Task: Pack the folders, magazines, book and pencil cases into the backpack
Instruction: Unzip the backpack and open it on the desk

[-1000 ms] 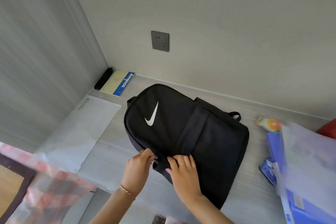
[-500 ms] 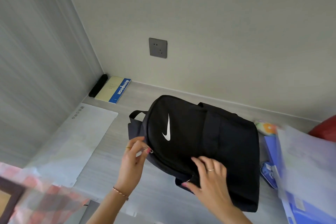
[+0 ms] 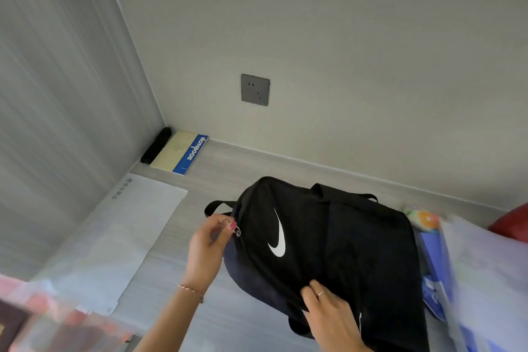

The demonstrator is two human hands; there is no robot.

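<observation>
My left hand (image 3: 206, 248) pinches the metal zipper pull (image 3: 237, 232) at the left edge of the black backpack (image 3: 337, 251), thumb and forefinger closed on it. My right hand (image 3: 333, 314) grips a fold of the backpack's fabric near its lower edge, fingers curled in. The backpack lies flat on the grey desk (image 3: 228, 180), white swoosh up. Left of my left hand: 1 clear folder (image 3: 123, 234). Beyond it, in the corner: 1 notebook (image 3: 180, 151) beside a black bar-shaped object (image 3: 156, 145). Right of my right hand: blue folders (image 3: 434, 260), blurred.
</observation>
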